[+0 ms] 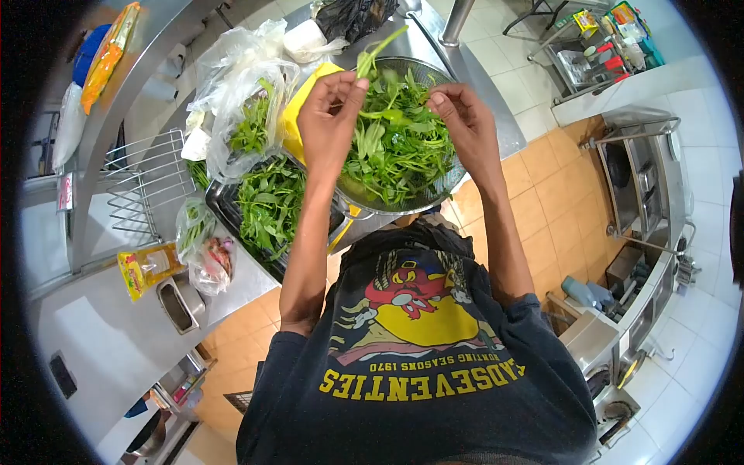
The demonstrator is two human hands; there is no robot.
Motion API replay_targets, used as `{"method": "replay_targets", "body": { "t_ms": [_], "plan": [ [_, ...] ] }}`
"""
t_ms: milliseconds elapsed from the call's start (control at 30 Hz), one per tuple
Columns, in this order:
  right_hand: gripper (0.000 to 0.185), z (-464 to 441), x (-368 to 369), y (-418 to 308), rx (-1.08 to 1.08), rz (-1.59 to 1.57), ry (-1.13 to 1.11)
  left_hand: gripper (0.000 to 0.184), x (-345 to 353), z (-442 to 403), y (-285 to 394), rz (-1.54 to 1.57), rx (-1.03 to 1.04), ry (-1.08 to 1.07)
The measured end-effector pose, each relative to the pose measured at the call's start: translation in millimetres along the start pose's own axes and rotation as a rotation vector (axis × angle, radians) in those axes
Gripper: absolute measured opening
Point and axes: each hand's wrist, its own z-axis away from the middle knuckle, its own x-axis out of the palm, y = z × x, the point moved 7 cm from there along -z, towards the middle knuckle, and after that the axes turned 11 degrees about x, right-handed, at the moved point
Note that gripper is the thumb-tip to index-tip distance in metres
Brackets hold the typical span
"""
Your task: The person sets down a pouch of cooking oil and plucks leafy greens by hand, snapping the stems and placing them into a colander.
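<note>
Over a round mesh strainer (387, 208) heaped with leafy greens (403, 147), both of my hands are raised. My left hand (332, 116) is at the strainer's left side, thumb and fingers pinched on a green stem (376, 53) that points up and to the right. My right hand (463, 124) is over the right side, its thumb close to the curled fingers; whether it holds a bit of green is too small to tell. Left of the strainer, a black tray (225, 203) holds more leafy greens (270, 203).
Clear plastic bags (232, 70), one with greens, lie behind the tray. A yellow sheet (298, 116) is beside the strainer. A wire rack (143, 182), a yellow packet (149, 267) and a metal container (180, 306) are at the left. A black bag (353, 22) lies at the back.
</note>
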Motion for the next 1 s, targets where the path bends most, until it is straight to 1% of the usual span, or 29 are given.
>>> {"method": "replay_targets", "body": {
  "t_ms": [67, 167, 200, 300, 333, 433, 467, 567, 700, 800, 900, 1000],
  "plan": [
    [0.029, 3.8, 2.1, -5.0, -0.005, 0.069, -0.025, 0.020, 1.4, 7.8, -21.7, 0.009, -0.043, -0.025],
    [0.030, 12.3, 22.2, -21.5, -0.355, 0.454, -0.114, 0.020, 1.8, 15.3, -30.9, 0.033, -0.162, 0.009],
    [0.027, 13.3, 25.9, -14.9, -0.299, 0.435, -0.095, 0.023, 2.3, 16.6, -30.8, 0.018, -0.181, -0.010],
    [0.023, 7.7, 30.0, -1.3, -0.166, 0.505, -0.164, 0.026, 7.0, 26.8, -34.3, 0.122, -0.372, -0.073],
    [0.022, 5.8, 29.7, 0.7, -0.133, 0.465, -0.170, 0.032, 7.0, 26.6, -38.9, 0.108, -0.353, -0.120],
    [0.018, 3.7, 27.8, 8.5, -0.039, 0.348, -0.179, 0.039, 13.5, 37.8, -33.2, 0.409, -0.530, -0.119],
    [0.016, 3.6, 27.4, 12.9, -0.015, 0.312, -0.175, 0.047, 13.3, 42.1, -37.3, 0.430, -0.580, -0.161],
    [0.015, 3.1, 26.8, 25.5, 0.080, 0.229, -0.170, 0.049, 20.0, 47.3, -33.7, 0.200, -0.363, -0.326],
    [0.017, 3.9, 26.3, 28.6, 0.177, 0.243, -0.194, 0.046, 15.7, 45.9, -41.7, 0.163, -0.344, -0.252],
    [0.018, 2.4, 22.9, 32.5, 0.125, 0.241, -0.199, 0.040, 8.9, 40.4, -43.8, 0.154, -0.354, -0.228],
    [0.019, -0.7, 15.4, 24.3, 0.065, 0.206, -0.100, 0.037, 11.2, 36.9, -32.8, 0.192, -0.325, -0.342],
    [0.021, 1.3, 16.5, -18.8, -0.411, 0.547, 0.090, 0.037, 16.8, 31.2, -21.7, 0.079, -0.148, -0.523]
  ]
}}
